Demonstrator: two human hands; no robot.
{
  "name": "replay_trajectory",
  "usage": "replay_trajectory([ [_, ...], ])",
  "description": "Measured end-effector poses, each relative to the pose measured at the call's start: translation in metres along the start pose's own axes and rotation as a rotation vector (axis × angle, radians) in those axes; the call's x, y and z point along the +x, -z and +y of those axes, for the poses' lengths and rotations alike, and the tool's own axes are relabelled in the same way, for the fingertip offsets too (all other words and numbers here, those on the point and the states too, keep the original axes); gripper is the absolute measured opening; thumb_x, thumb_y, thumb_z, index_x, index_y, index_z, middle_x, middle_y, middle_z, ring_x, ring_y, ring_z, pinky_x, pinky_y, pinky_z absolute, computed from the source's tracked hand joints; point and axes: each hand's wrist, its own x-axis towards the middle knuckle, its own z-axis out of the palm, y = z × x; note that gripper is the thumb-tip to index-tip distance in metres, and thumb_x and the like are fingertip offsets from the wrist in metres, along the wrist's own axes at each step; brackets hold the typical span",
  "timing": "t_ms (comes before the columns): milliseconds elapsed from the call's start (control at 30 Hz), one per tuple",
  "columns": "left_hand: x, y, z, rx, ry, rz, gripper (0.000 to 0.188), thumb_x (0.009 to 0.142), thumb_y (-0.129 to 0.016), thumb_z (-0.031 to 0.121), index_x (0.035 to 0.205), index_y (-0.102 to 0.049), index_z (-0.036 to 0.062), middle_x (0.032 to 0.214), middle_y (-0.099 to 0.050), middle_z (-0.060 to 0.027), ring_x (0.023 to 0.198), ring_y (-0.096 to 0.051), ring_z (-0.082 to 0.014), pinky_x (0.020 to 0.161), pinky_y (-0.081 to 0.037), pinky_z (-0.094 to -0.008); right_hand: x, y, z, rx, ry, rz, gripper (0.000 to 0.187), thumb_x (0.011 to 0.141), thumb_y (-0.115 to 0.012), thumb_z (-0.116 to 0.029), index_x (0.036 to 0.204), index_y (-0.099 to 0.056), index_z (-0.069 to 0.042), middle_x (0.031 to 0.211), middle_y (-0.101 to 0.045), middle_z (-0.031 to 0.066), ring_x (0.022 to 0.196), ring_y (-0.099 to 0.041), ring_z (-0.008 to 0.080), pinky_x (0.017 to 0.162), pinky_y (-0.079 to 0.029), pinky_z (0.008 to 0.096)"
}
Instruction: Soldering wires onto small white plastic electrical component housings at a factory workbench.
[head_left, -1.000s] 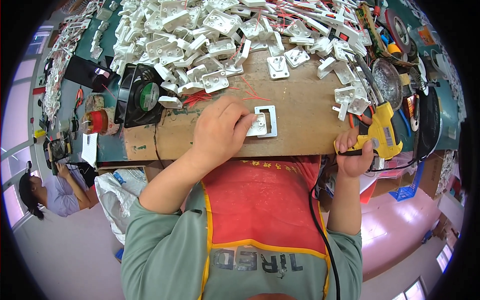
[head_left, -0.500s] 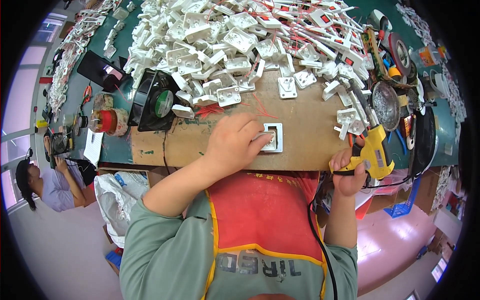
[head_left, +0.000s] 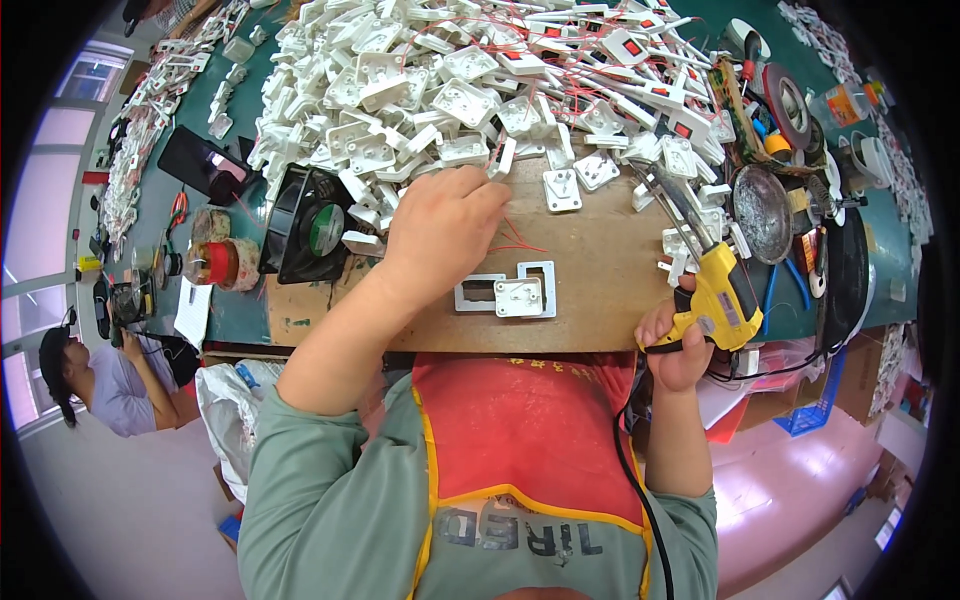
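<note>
My right hand (head_left: 672, 347) grips a yellow-and-black soldering gun (head_left: 722, 300), its metal barrel slanting up and away to the left. My left hand (head_left: 445, 225) is over the board, at the near edge of the heap of white plastic parts (head_left: 400, 90). Its fingers are curled and their tips hidden, so what they hold does not show. Just below that hand lie two white rectangular frames (head_left: 478, 302) side by side. A white plug housing (head_left: 518, 290) rests across them, hollow side up. Thin red wires (head_left: 518, 238) lie beside my left hand.
A black fan (head_left: 305, 225) stands left of the board (head_left: 590, 250), with a red-lidded jar (head_left: 222, 262) beyond it. On the right are a round metal dish (head_left: 765, 215), blue-handled pliers (head_left: 798, 283) and tape rolls (head_left: 787, 105). Another person (head_left: 115, 375) sits at far left.
My left hand has moved up and left off the plug housing, toward the heap, uncovering the left frame. The soldering gun stays in my right hand, a little lower and further left in view.
</note>
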Motion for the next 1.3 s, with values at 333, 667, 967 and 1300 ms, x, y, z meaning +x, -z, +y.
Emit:
replay_trajectory([
  [333,0.025,-0.025,0.024,-0.117,0.025,-0.016,0.016,0.081,-0.066,0.014,0.096,-0.066,0.0076,0.084,-0.063,-0.0103,0.078,-0.063,-0.0308,0.069,-0.051,-0.0405,0.004,-0.002,0.000,-0.017,0.002,-0.006,0.071,0.083,-0.070,-0.041,0.131,-0.039,0.001,0.070,-0.050,0.0045,0.058,-0.051,0.0159,0.057,-0.046,0.0322],
  [667,0.032,0.014,0.000,-0.187,0.196,0.095,0.016,0.083,-0.069,0.012,0.097,-0.066,0.0057,0.086,-0.066,-0.0079,0.068,-0.061,-0.0208,0.062,-0.049,-0.0303,0.002,0.000,0.001,-0.013,0.028,-0.003,0.071,0.083,-0.069,-0.042,0.131,-0.040,0.001,0.069,-0.050,0.0038,0.057,-0.051,0.0152,0.054,-0.045,0.0312],
  [967,0.080,0.000,-0.011,-0.077,-0.055,0.221,0.007,0.082,-0.065,0.008,0.088,-0.066,0.0057,0.082,-0.065,-0.0099,0.076,-0.063,-0.0293,0.066,-0.049,-0.0369,-0.001,-0.001,0.001,0.025,0.036,0.013,0.069,0.083,-0.071,-0.040,0.131,-0.041,0.000,0.070,-0.051,0.0045,0.057,-0.052,0.0164,0.055,-0.046,0.0327],
  [1300,0.120,-0.022,-0.020,0.244,-0.226,0.041,0.007,0.075,-0.062,0.010,0.080,-0.067,0.0087,0.078,-0.061,-0.0078,0.078,-0.063,-0.0260,0.069,-0.050,-0.0400,-0.001,-0.005,-0.001,0.016,0.002,0.036,0.067,0.084,-0.069,-0.041,0.131,-0.041,-0.001,0.067,-0.050,0.0026,0.055,-0.051,0.0144,0.053,-0.045,0.0303],
])
